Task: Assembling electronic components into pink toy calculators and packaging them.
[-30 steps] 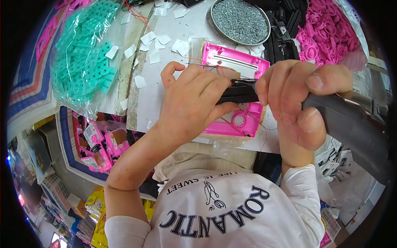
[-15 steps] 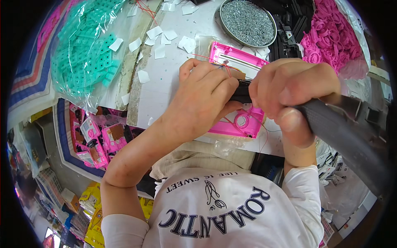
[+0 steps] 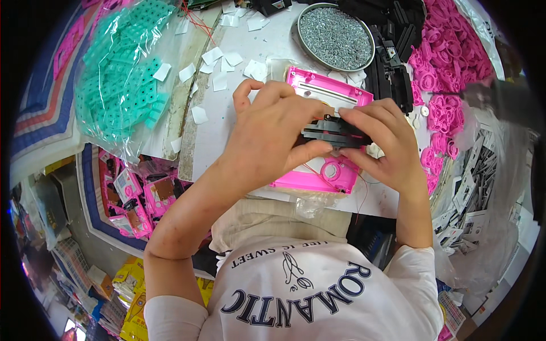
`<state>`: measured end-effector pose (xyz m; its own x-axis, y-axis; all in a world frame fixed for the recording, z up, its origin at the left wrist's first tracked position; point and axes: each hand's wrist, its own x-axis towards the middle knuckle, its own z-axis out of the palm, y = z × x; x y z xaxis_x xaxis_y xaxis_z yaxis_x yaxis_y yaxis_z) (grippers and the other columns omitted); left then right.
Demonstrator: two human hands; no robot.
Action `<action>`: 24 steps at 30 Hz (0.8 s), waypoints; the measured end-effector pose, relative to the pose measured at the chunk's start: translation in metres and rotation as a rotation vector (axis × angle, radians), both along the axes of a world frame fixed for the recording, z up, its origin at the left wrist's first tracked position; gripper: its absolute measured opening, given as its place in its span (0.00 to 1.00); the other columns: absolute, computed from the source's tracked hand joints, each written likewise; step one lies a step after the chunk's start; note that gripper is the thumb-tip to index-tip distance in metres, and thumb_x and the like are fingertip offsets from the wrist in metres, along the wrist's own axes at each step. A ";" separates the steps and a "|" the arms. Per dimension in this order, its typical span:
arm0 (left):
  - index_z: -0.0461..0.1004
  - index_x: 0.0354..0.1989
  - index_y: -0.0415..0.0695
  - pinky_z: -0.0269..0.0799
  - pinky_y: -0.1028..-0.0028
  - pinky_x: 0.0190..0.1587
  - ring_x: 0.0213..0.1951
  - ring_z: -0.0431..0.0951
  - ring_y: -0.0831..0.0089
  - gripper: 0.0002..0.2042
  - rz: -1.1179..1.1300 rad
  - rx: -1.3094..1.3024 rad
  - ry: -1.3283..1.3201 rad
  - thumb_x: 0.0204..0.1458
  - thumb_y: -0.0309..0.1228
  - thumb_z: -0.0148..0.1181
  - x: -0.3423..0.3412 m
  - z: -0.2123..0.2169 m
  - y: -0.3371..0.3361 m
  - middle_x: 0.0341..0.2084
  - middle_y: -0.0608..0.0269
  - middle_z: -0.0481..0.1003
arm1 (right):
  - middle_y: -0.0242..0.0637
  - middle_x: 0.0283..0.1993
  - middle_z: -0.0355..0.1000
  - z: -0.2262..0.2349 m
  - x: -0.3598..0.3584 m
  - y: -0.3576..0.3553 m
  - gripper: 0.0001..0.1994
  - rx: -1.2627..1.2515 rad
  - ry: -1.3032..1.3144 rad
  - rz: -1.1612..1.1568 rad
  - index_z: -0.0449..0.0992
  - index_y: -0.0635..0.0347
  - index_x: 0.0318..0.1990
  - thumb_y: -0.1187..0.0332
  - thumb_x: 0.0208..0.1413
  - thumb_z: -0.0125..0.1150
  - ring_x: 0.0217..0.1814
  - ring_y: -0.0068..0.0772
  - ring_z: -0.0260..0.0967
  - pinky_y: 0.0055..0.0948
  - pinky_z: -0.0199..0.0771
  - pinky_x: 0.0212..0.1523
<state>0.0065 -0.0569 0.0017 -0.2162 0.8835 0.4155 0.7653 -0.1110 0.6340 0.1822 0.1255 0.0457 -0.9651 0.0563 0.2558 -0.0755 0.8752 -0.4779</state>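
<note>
Between both hands is a black plastic part point(image 3: 331, 136), slotted along its length. My left hand point(image 3: 276, 128) grips its left end, thumb at the near side and fingers over the far side. My right hand point(image 3: 389, 139) holds the right end with thumb and fingers. Below the part lies a pink plastic casing point(image 3: 335, 182); its middle is hidden by my hands. The casing has a round ring near its near edge and metal rods in its far portion. Thin red wires run across it. At the right hangs an electric screwdriver point(image 3: 495, 99), blurred and apart from my hands.
A round metal tray point(image 3: 371, 57) of small screws stands beyond the casing. Black parts point(image 3: 392, 79) and pink ring-shaped pieces point(image 3: 455, 51) are heaped at the right. At the left sits a clear bag of green parts point(image 3: 122, 79); white paper squares point(image 3: 220, 80) are scattered nearby.
My right hand has let go of the screwdriver, which has swung up to the right, and now grips the black part. My left hand still holds the part.
</note>
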 end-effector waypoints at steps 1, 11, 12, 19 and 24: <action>0.70 0.55 0.42 0.58 0.59 0.59 0.52 0.73 0.63 0.28 0.004 -0.019 -0.053 0.51 0.45 0.71 -0.001 0.003 0.000 0.47 0.63 0.77 | 0.41 0.44 0.77 -0.001 -0.002 0.002 0.29 0.002 0.069 -0.004 0.78 0.59 0.57 0.68 0.42 0.77 0.43 0.48 0.71 0.38 0.75 0.43; 0.69 0.63 0.40 0.56 0.57 0.57 0.49 0.71 0.62 0.33 0.252 -0.014 -0.039 0.50 0.42 0.70 0.020 -0.011 -0.003 0.48 0.63 0.74 | 0.52 0.32 0.77 0.008 -0.043 0.023 0.18 -0.384 -0.326 -0.376 0.81 0.65 0.40 0.56 0.65 0.59 0.32 0.51 0.77 0.44 0.73 0.34; 0.70 0.63 0.41 0.55 0.58 0.56 0.49 0.71 0.62 0.31 0.252 -0.029 0.030 0.51 0.40 0.69 0.022 -0.007 -0.002 0.47 0.63 0.75 | 0.51 0.30 0.76 0.010 -0.043 0.023 0.17 -0.183 -0.323 -0.446 0.81 0.64 0.41 0.56 0.65 0.59 0.32 0.50 0.77 0.44 0.74 0.35; 0.77 0.59 0.44 0.55 0.59 0.54 0.48 0.71 0.61 0.27 0.269 -0.068 0.163 0.49 0.39 0.69 0.025 -0.001 -0.001 0.47 0.62 0.76 | 0.42 0.45 0.75 0.009 -0.026 0.014 0.22 0.050 -0.025 -0.127 0.79 0.62 0.48 0.66 0.44 0.75 0.54 0.49 0.71 0.38 0.75 0.51; 0.76 0.59 0.44 0.55 0.56 0.57 0.50 0.72 0.60 0.28 0.321 -0.126 0.207 0.48 0.39 0.70 0.031 0.007 0.001 0.49 0.62 0.75 | 0.41 0.43 0.75 -0.021 -0.025 0.009 0.17 0.211 0.176 -0.137 0.80 0.62 0.46 0.70 0.47 0.72 0.49 0.47 0.72 0.38 0.76 0.48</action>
<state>0.0376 -0.0555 0.0083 -0.4127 0.8313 0.3723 0.8615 0.2235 0.4560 0.1569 0.1343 0.0244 -0.8919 0.1108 0.4385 -0.0153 0.9616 -0.2741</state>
